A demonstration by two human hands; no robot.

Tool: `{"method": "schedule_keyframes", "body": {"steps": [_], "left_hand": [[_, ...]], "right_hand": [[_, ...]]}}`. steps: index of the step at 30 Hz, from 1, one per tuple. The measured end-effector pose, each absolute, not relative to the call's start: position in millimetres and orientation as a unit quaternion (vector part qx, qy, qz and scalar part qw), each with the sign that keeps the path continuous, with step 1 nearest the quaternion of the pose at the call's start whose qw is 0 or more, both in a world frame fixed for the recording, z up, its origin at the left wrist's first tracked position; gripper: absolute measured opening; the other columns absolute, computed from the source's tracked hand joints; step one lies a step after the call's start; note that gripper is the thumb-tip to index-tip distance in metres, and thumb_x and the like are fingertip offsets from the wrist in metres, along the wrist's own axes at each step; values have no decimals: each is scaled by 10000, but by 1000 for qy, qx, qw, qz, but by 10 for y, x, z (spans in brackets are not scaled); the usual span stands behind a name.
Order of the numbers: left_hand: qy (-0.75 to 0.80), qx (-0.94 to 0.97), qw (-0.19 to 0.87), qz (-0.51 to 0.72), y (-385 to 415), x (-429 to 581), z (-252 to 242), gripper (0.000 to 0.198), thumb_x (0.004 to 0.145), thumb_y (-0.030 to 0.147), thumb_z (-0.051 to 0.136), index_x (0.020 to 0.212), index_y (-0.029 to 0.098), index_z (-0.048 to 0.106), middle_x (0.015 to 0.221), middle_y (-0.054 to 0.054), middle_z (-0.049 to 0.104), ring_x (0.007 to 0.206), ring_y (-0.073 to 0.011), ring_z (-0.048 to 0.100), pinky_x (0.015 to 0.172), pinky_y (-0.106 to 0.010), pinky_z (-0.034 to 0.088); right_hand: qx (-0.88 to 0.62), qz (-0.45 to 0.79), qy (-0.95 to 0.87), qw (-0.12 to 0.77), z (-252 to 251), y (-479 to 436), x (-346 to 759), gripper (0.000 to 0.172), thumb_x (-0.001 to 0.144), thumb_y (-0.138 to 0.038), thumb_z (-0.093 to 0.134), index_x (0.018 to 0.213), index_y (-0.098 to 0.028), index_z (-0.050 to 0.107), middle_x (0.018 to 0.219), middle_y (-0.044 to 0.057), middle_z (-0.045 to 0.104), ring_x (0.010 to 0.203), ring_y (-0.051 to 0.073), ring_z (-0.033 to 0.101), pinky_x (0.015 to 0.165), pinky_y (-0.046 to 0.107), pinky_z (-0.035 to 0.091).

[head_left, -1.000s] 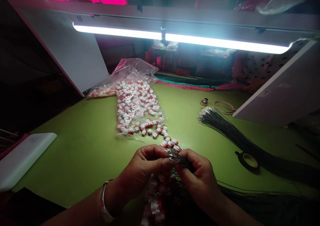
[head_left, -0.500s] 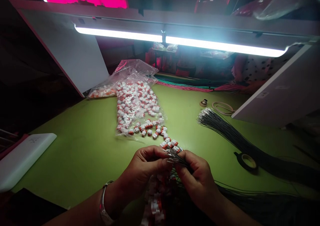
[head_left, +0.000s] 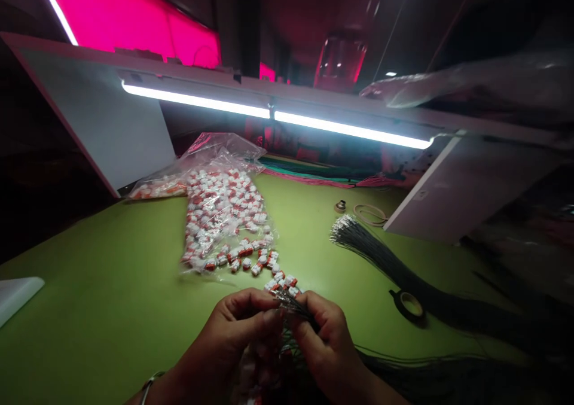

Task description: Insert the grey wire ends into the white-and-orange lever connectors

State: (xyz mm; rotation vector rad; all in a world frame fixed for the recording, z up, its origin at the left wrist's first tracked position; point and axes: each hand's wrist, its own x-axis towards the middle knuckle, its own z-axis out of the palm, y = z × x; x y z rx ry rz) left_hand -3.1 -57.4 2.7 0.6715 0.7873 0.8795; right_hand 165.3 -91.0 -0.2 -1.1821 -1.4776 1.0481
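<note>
L hand (head_left: 244, 327), R hand (head_left: 325, 333) pinch wires (head_left: 291, 304) by connectors (head_left: 280, 285).

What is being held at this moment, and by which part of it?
The right hand grips a bunch of thin wires near their bare ends; the left hand closes against those ends, but whether it holds anything is hidden.

Glossy clear plastic bag (head_left: 224, 154), white-and-orange plastic connectors (head_left: 245, 251), smooth green tabletop (head_left: 112, 285), thin black wires (head_left: 372, 252) with bright metal tips
</note>
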Motion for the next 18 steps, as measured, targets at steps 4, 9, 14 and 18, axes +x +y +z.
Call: {"method": "schedule_keyframes", "body": {"steps": [4, 9, 14, 18], "left_hand": [[356, 298, 789, 402, -566, -21, -32, 234, 608, 235, 913, 684, 160, 705, 622, -14, 721, 470, -114, 603, 493, -210, 478], [366, 311, 784, 393, -601, -9, -47, 244, 611, 246, 909, 702, 151, 704, 638, -27, 724, 501, -138, 623, 504, -224, 486], [400, 367, 723, 428, -547, -65, 23, 187, 644, 257, 890, 740, 174, 753, 755, -19, 737, 699, -154, 656, 682, -234, 526], [368, 522, 657, 400, -385, -218, 68, 142, 729, 299, 822, 771, 179, 758, 851, -36, 705, 830, -185, 639, 762, -258, 517]], "right_hand": [[-501, 352, -634, 472, -8, -907, 1631, 237, 923, -290, 516, 714, -180, 532, 680, 11, 545, 634, 151, 489, 595, 266, 389], [-501, 335, -643, 473, -33, -925, 1612, 208, 894, -272, 521, 710, -176, 538, 677, 18, 551, 630, 158, 493, 589, 274, 382], [-482, 391, -589, 517, -17, -876, 1634, 224, 930, -302, 546, 757, -166, 591, 713, 18, 581, 659, 153, 499, 607, 261, 403], [-477, 409, -525, 574, 5, -801, 1708, 256, 952, -339, 554, 755, -177, 582, 673, -17, 517, 635, 131, 438, 594, 244, 376]]}}
